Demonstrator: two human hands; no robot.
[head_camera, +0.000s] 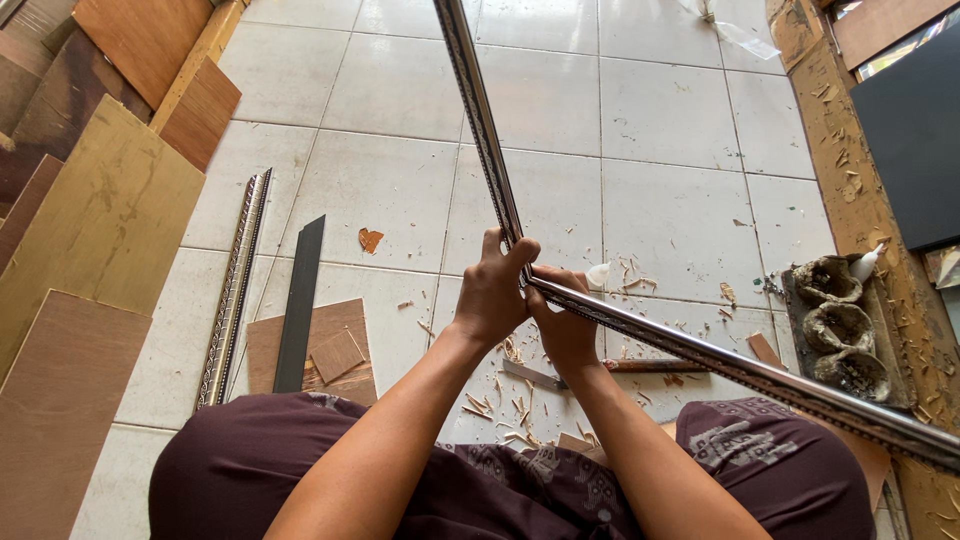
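Both forearms reach forward over the lap. The left hand (492, 292) and right hand (565, 325) touch, clamped on two mouldings (690, 345) at their corner joint — raised above the floor (400, 190).

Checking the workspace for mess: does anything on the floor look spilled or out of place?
Yes. Wood shavings lie scattered over the white tiled floor beneath the hands, and a lone orange-brown chip sits apart on a tile.

Open tiled floor (640, 150) ahead; leaning boards (100, 220) crowd left, glue tray (795, 320) right.
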